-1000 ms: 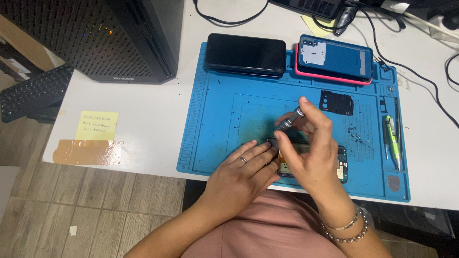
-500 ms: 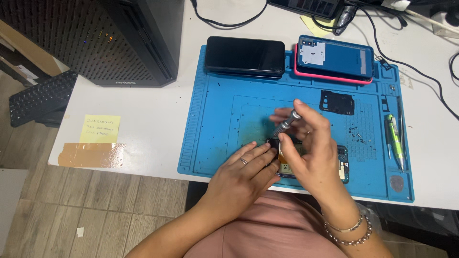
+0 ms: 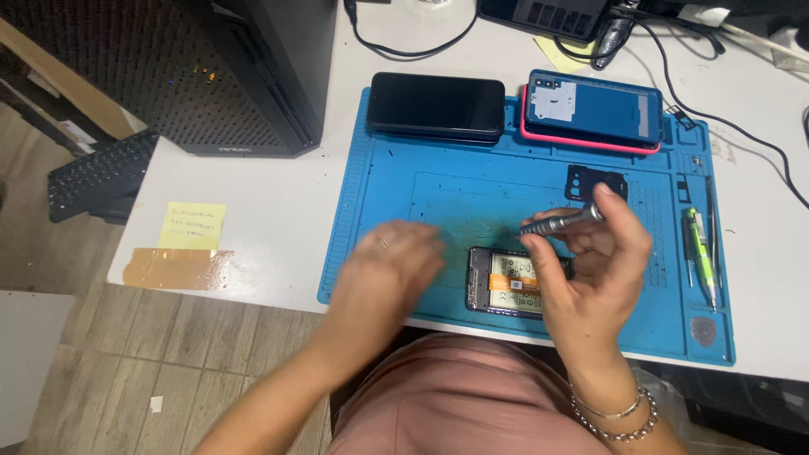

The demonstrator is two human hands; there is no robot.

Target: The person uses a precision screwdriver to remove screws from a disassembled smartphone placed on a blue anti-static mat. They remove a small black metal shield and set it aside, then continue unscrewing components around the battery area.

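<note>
The right hand [image 3: 590,278] pinches a slim metal screwdriver [image 3: 560,222] between thumb and fingertips [image 3: 608,202], holding it nearly level above the blue mat [image 3: 404,177], its tip pointing toward the mat's middle. Just below the screwdriver, near the mat's front edge, lies an opened phone [image 3: 506,282] with its inner parts and an orange strip showing; the right palm covers its right end, and the screwdriver does not touch it. The left hand [image 3: 392,270] is blurred over the mat just left of the opened phone, its fingers loosely curled and holding nothing that can be seen; whether it touches the mat cannot be told. At the mat's back edge a black phone [image 3: 436,105] lies face up, and beside it a blue phone back [image 3: 594,105] rests on a pink case [image 3: 581,139]. A small black frame piece [image 3: 586,179] lies on the mat just behind the right hand. In the narrow tray along the mat's right side sit a green pen-like tool [image 3: 701,244] and thin tweezers [image 3: 714,211]. Off the mat's left side a yellow note [image 3: 192,225] is stuck to the white table [image 3: 278,211].
</note>
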